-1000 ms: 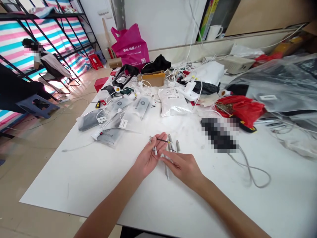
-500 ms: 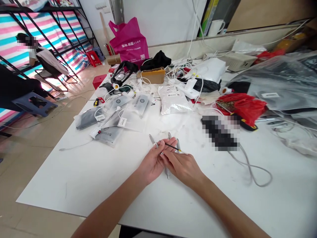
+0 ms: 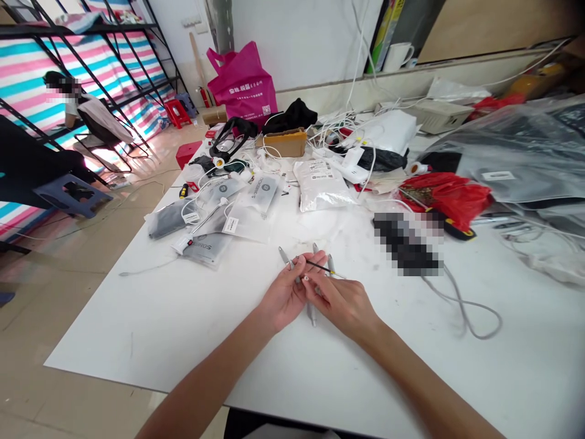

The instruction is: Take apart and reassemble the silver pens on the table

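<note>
My left hand point(image 3: 286, 297) is half turned up over the table, its thumb closed toward the fingers around a slim grey pen part, mostly hidden. A thin black pen refill point(image 3: 319, 266) with a yellow band near its pale tip crosses the left fingers toward my right hand point(image 3: 343, 303). The right fingers pinch a small tube with a white, ring-like end point(image 3: 306, 278) against the left palm. Around and beneath the hands lie several grey pens, among them one pen point(image 3: 283, 252) beyond the left thumb and another pen point(image 3: 312, 316) partly covered below.
Frosted plastic pouches point(image 3: 249, 222) and a white device with a metal rod point(image 3: 184, 244) lie to the left. A white packet point(image 3: 322, 188), tangled cables and a cardboard box point(image 3: 286, 144) sit behind. A red bag point(image 3: 457, 192) is at the right. Another person point(image 3: 98, 125) sits far left.
The view has shifted slightly, so the surroundings at left appear further right. Both hands keep nearly the same pose, with a small shift of the right fingers at the white-ended tube.
</note>
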Motion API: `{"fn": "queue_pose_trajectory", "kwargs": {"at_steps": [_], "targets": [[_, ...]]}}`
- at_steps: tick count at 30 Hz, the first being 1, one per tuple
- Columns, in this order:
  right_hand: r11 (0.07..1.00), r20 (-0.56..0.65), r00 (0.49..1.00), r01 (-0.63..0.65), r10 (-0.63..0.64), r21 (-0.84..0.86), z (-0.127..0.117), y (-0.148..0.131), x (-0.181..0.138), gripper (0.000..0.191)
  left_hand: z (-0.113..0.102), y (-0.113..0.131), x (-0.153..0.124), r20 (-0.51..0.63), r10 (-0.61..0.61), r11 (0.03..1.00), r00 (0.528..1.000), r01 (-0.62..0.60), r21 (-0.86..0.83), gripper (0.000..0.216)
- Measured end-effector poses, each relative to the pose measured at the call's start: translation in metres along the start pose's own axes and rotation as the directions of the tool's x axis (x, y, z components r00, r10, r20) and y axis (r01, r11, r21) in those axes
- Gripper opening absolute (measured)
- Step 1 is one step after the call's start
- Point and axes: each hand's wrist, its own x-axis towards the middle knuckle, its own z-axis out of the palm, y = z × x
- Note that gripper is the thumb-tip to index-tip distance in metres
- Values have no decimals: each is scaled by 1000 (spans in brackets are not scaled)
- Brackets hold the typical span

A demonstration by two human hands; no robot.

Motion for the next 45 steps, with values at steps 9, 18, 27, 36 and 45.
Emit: {"fn": "queue_pose_trajectory", "kwargs": {"at_steps": [9,18,27,36,45], "targets": [[998,-2,999,-40,41,50,-1,0,3,17,-3,-3,2,9,-7,1000,1000,7,8,21],[983,-56,994,-88,99,162,2,-3,-1,20,0,-1,0,28,10,1000,1000,-10,-10,23],[977,-112,986,-98,121,191,3,-9,-2,24,3,1,-3,43,8,1000,999,-7,-14,22],[973,-106,981,-140,161,182,3,-9,-3,23,5,2,-4,50,34,998,998,-36,43,21],[967,-140,976,-135,168,218,3,-9,-2,25,6,2,-3,41,57,996,998,-59,73,25]]}}
